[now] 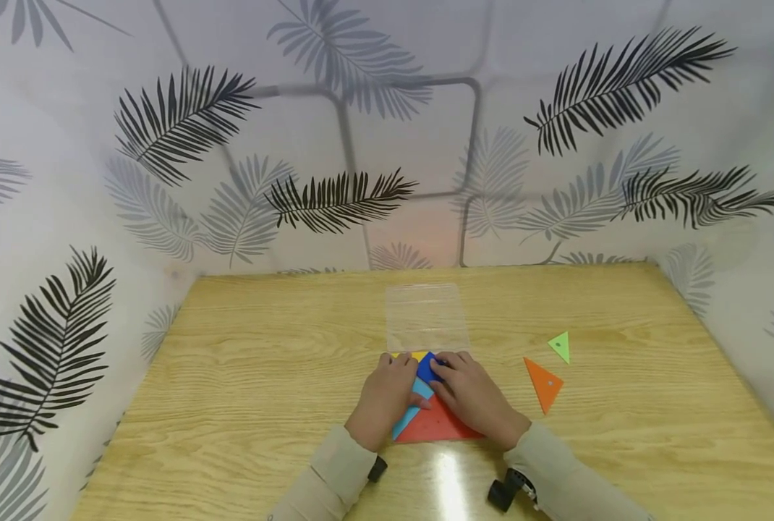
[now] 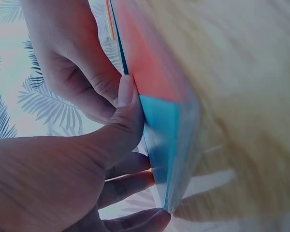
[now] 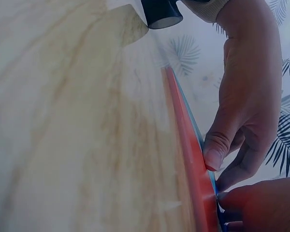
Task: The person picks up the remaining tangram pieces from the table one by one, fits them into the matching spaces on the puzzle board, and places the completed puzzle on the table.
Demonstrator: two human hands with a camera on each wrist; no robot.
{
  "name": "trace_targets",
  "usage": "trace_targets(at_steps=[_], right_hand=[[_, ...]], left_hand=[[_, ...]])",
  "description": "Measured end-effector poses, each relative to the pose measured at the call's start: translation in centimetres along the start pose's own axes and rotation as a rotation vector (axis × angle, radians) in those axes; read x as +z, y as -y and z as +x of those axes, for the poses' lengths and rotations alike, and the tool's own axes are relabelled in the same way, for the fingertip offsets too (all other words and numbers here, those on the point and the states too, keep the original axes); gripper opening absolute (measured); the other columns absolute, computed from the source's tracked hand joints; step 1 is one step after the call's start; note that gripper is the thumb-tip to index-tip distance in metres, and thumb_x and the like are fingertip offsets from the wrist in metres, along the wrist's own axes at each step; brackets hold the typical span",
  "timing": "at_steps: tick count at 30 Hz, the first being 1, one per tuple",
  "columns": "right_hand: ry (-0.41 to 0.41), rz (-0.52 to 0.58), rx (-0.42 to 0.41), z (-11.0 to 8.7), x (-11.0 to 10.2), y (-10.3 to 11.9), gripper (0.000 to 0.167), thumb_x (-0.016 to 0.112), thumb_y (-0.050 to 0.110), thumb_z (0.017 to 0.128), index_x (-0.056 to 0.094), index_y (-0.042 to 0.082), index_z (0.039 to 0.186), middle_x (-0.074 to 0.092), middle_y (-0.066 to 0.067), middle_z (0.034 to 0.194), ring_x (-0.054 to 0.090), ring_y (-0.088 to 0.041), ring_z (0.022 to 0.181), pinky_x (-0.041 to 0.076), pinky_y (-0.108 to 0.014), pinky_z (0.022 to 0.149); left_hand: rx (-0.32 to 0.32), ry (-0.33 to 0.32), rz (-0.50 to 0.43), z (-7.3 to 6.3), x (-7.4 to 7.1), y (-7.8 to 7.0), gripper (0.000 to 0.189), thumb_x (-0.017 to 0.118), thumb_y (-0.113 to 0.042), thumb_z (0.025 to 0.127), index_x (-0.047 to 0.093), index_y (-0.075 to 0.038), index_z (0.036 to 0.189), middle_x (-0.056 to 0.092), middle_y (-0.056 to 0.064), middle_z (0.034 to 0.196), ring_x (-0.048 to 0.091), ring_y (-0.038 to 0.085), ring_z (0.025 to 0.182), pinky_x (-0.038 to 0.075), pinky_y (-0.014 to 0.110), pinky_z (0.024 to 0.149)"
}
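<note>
Flat coloured tangram pieces lie fitted together in a clear shallow case in front of me. The red piece (image 1: 435,425) fills its near right part, beside a light blue piece (image 1: 403,425). A strip of yellow piece (image 1: 418,355) shows at the far edge. My right hand (image 1: 474,391) pinches the dark blue piece (image 1: 424,370) between thumb and fingers, low over the others. Over the left side of the case rests my left hand (image 1: 387,394), its thumb pressing on the pieces and its fingertips at the edge, as the left wrist view shows.
Behind the hands, the case's clear lid (image 1: 426,315) lies flat on the wooden table (image 1: 263,347). An orange triangle (image 1: 545,383) and a small green triangle (image 1: 560,346) lie to the right. A leaf-patterned curtain (image 1: 400,145) hangs behind the table.
</note>
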State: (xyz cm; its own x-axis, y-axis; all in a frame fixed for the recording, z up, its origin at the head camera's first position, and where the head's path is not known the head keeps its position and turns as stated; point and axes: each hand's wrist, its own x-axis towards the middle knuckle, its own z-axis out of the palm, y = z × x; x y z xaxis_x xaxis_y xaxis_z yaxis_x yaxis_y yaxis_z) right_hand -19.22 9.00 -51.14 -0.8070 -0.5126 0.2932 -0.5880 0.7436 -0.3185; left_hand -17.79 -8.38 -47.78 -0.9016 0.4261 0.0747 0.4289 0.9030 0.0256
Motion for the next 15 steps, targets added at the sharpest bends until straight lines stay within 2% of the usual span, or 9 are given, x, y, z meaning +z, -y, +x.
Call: trace_targets(at_steps=[3, 10, 15], right_hand=[[-0.004, -0.005, -0.003, 0.02, 0.01, 0.05, 0.039, 0.06, 0.024, 0.091, 0.06, 0.0, 0.122, 0.056, -0.012, 0.123, 0.05, -0.026, 0.108, 0.041, -0.04, 0.094], [0.002, 0.013, -0.005, -0.03, -0.13, 0.07, 0.039, 0.061, 0.022, 0.091, 0.06, -0.001, 0.122, 0.056, -0.012, 0.123, 0.05, -0.025, 0.108, 0.042, -0.039, 0.094], [0.04, 0.083, -0.018, -0.01, -0.63, -0.31, 0.039, 0.063, 0.02, 0.09, 0.059, -0.001, 0.123, 0.055, -0.013, 0.124, 0.05, -0.026, 0.111, 0.042, -0.039, 0.094]], left_hand=[[-0.003, -0.004, 0.003, 0.02, 0.05, -0.01, 0.068, 0.064, -0.056, 0.071, 0.058, -0.009, 0.119, 0.057, 0.007, 0.121, 0.051, 0.027, 0.099, 0.052, 0.027, 0.07], [-0.034, 0.049, -0.064, 0.28, 0.16, -0.05, 0.067, 0.064, -0.053, 0.072, 0.057, -0.015, 0.126, 0.053, 0.008, 0.13, 0.048, 0.03, 0.108, 0.053, 0.032, 0.072], [-0.043, 0.058, -0.07, 0.3, 0.12, -0.14, 0.066, 0.064, -0.054, 0.072, 0.058, -0.014, 0.125, 0.053, 0.008, 0.13, 0.048, 0.032, 0.11, 0.053, 0.033, 0.072]])
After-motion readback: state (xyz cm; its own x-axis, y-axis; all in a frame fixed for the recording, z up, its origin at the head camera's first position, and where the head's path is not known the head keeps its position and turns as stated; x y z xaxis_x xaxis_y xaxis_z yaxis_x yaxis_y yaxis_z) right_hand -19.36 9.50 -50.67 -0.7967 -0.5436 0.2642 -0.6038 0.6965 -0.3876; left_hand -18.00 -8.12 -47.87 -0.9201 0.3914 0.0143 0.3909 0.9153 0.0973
